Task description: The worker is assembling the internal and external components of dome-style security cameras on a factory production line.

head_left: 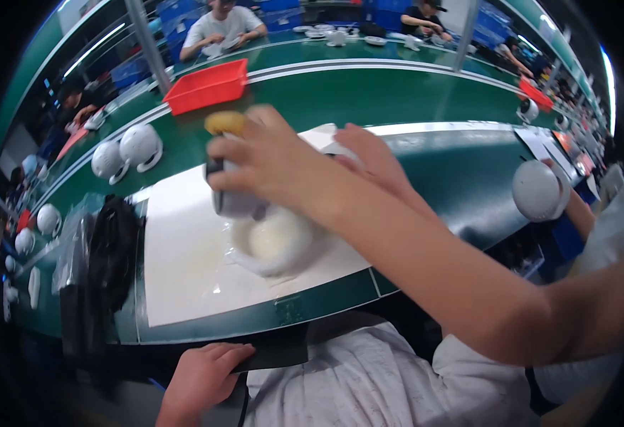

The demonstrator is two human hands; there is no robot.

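Observation:
At the bottom left, my left hand (205, 377) has its fingers bent over a dark flat piece (280, 354). What looks like my right hand (372, 153) is at the far side of the white board (184, 263). Its forearm runs beneath another person's arm, and blur and overlap hide its fingers. From the right, that person's arm crosses in front of me. Its hand (265, 156) grips a blurred grey-and-black object (237, 196) with a yellow part (225, 122). Just below this object, a round white housing (273, 267) with a cream interior rests on the board.
A red tray (205, 87) stands farther back. White round devices (139, 146) line the left side, near a black bag (112, 242) and clear plastic. At right, another hand holds a white dome-shaped device (536, 190). Several people work across the green table.

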